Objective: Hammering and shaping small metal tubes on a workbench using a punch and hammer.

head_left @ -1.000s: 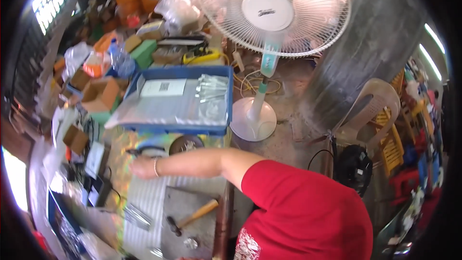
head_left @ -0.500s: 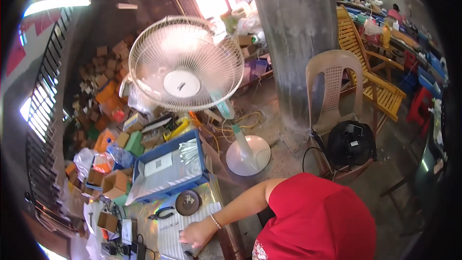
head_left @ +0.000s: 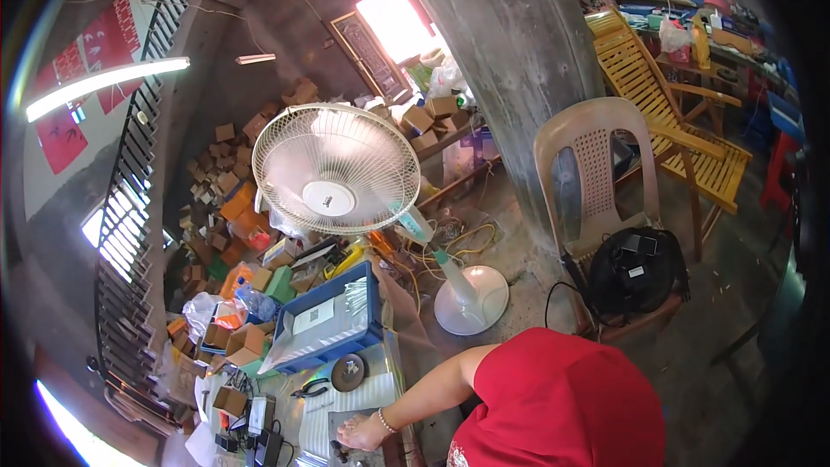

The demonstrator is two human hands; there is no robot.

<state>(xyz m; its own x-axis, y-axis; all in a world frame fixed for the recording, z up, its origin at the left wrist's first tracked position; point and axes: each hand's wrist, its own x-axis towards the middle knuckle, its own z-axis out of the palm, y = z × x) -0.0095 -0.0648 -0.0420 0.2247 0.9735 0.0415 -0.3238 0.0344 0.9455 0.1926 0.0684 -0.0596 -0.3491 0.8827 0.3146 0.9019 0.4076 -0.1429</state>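
Observation:
My right hand [head_left: 361, 431], with a beaded bracelet at the wrist, reaches down onto the work table at lower left. Its fingers are bent together over a small dark object [head_left: 340, 451], whose kind I cannot make out. Under the hand lies a flat grey piece [head_left: 346, 420], mostly covered. White ribbed sheeting [head_left: 372, 391] spreads beside it. Just beyond the hand are dark-handled pliers [head_left: 309, 388] and a round brown dish [head_left: 348, 373], with small bits in it in the earlier frame. My left hand is out of view.
A blue crate [head_left: 333, 354] holding white strips and a paper stands behind the dish. Chargers and cables [head_left: 264, 432] crowd the table's left. Beyond stand a pedestal fan [head_left: 337, 169], piled cartons [head_left: 220, 177], a concrete pillar [head_left: 510, 78] and a plastic chair [head_left: 596, 147] bearing a black fan.
The view has tilted up and turned, so the table sits lower and more of the wall and railing shows. My right hand stays over the same part of the table.

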